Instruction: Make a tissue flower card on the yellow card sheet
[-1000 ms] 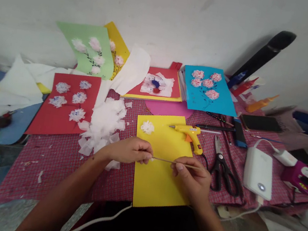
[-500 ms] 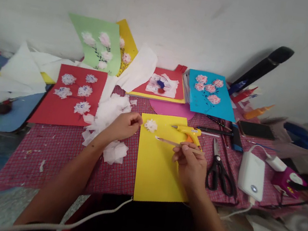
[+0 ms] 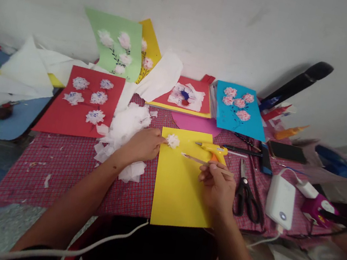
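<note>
A yellow sheet of paper (image 3: pixel 179 193) lies before me, with a ruffled white paper flower (image 3: pixel 173 140) near its top left corner. At the sheet's left edge is my left hand (image 3: pixel 146 145), its index finger stretched to the flower's side, the other fingers bent, holding nothing I can see. My right hand (image 3: pixel 219 186) grips a thin wooden stick (image 3: pixel 197 159) above the sheet; its tip carries a small white bit that I cannot make out. A yellow glue gun (image 3: pixel 215 148) rests across the sheet's upper right. Torn white tissue pieces (image 3: pixel 128 120) are heaped beside my left hand.
Black-handled scissors (image 3: pixel 245 195) and a white power bank (image 3: pixel 281 199) lie right. Finished flower pictures surround the work: a red sheet (image 3: pixel 52 114) at left, a green one (image 3: pixel 93 23) behind, a blue one (image 3: pixel 222 118) at the back right. A white cable (image 3: pixel 115 236) crosses in front.
My left hand has moved slightly down, its index finger now stretched toward the flower instead of curled. My right hand still holds the stick over the sheet. The view has shifted a little.
</note>
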A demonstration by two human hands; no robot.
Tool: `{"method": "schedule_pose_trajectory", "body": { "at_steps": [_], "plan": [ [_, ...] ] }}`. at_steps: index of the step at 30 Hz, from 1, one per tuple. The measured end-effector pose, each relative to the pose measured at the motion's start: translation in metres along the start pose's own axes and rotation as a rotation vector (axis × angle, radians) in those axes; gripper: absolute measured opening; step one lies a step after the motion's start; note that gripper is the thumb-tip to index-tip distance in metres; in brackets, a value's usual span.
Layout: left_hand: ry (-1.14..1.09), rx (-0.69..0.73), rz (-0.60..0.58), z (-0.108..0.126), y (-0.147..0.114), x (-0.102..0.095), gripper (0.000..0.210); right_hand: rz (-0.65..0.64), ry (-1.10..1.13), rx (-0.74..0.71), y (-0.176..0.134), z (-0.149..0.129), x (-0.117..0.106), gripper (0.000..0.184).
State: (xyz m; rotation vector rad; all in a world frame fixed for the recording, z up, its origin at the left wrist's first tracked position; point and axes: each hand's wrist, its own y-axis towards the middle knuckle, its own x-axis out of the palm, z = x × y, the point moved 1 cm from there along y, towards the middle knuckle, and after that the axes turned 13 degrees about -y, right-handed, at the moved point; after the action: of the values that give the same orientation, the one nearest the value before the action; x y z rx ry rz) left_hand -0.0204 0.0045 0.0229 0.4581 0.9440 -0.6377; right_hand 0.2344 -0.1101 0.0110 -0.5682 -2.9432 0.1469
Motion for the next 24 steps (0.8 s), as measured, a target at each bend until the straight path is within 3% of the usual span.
{"method": "schedule_pose_trajectory", "body": {
  "at_steps": [6, 11, 15, 20, 24],
  "plan": [
    [-0.061, -0.012, 0.025, 0.000, 0.001, -0.002, 0.036, -0.030, -0.026, 0.008, 0.000, 0.000, 0.004, 0.014],
    [-0.123, -0.063, 0.088, 0.000, 0.004, -0.001, 0.029, -0.072, -0.070, -0.023, 0.013, -0.017, 0.004, 0.017],
    [-0.165, -0.040, 0.185, 0.003, 0.007, 0.006, 0.037, -0.104, -0.147, -0.084, 0.035, -0.041, 0.003, 0.019],
    [-0.144, -0.069, 0.150, 0.006, 0.015, 0.015, 0.065, -0.184, -0.318, -0.144, 0.073, -0.063, 0.016, 0.023],
    [-0.115, -0.067, 0.134, 0.006, 0.025, 0.018, 0.067, -0.248, -0.449, -0.156, 0.107, -0.073, 0.033, 0.027]
  ]
}}
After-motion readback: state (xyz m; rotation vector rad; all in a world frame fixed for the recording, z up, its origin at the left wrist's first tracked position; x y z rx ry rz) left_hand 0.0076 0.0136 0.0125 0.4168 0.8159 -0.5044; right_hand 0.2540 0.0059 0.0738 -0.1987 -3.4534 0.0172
